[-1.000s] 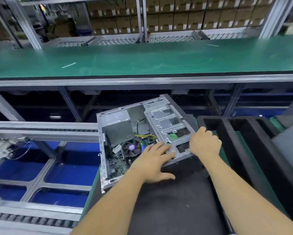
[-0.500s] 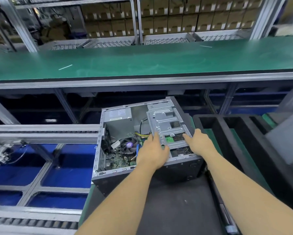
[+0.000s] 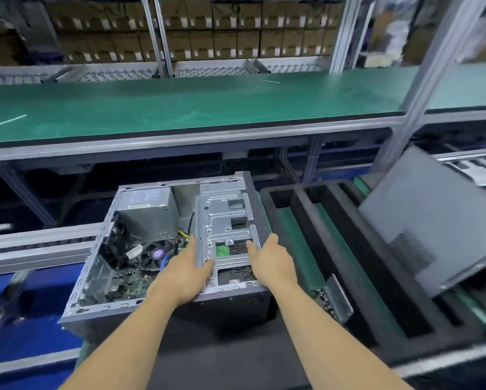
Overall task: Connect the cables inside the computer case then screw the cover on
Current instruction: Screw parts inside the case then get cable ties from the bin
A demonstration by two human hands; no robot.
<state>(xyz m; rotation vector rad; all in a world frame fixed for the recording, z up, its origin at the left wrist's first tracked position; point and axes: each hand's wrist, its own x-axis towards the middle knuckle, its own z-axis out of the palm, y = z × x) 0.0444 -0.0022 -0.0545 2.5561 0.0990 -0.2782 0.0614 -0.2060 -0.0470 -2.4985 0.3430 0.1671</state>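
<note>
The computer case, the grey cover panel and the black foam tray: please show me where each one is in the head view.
computer case point(image 3: 163, 306): head view, on its near metal rim.
grey cover panel point(image 3: 433, 220): head view, on its flat face, at the right.
black foam tray point(image 3: 348, 249): head view, on a foam divider wall.

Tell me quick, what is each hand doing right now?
Left hand: grips the left edge of the metal drive bracket in the computer case.
Right hand: fingers on the bracket's right side; grip cannot be told.
</note>
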